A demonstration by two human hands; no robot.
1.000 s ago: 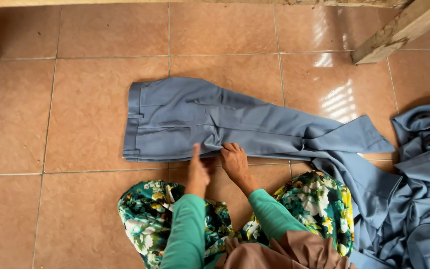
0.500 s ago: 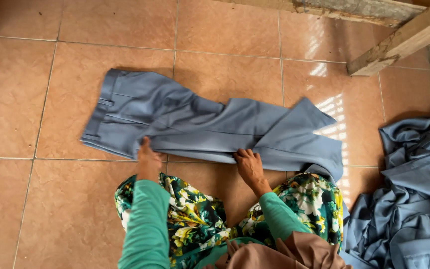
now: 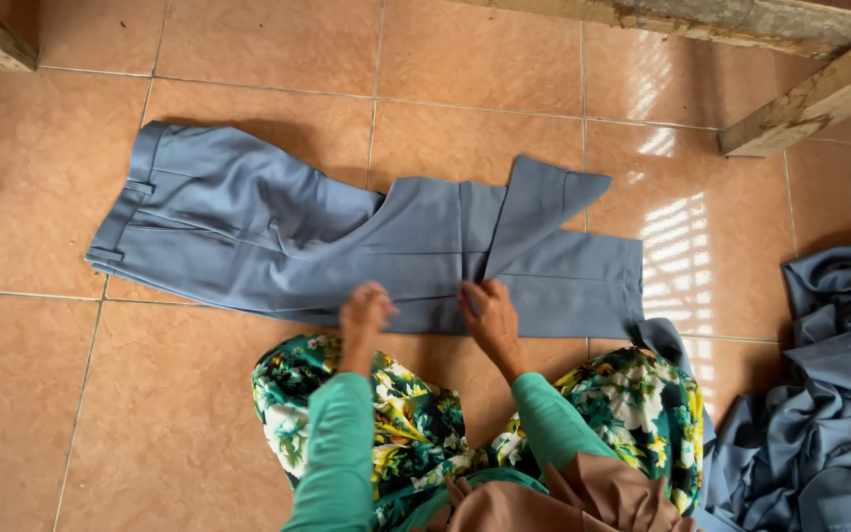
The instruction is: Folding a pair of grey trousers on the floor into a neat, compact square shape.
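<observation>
Blue-grey trousers (image 3: 347, 251) lay flat on the tiled floor (image 3: 41, 414), one leg end already folded back. Left hand (image 3: 364, 313) and right hand (image 3: 490, 313) pressed the near edge, fingers loosely curled, gripping nothing visible; further folds remained

Green sleeves (image 3: 332, 443), floral skirt (image 3: 632, 404).

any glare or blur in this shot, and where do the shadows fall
Head view: striped sunlight glare on the glossy floor tiles right of the blue-grey trousers; a soft shadow along the trousers' far edge; left hand slightly motion-blurred, right hand sharper; the pile of blue cloth sits in dimmer light.
</observation>
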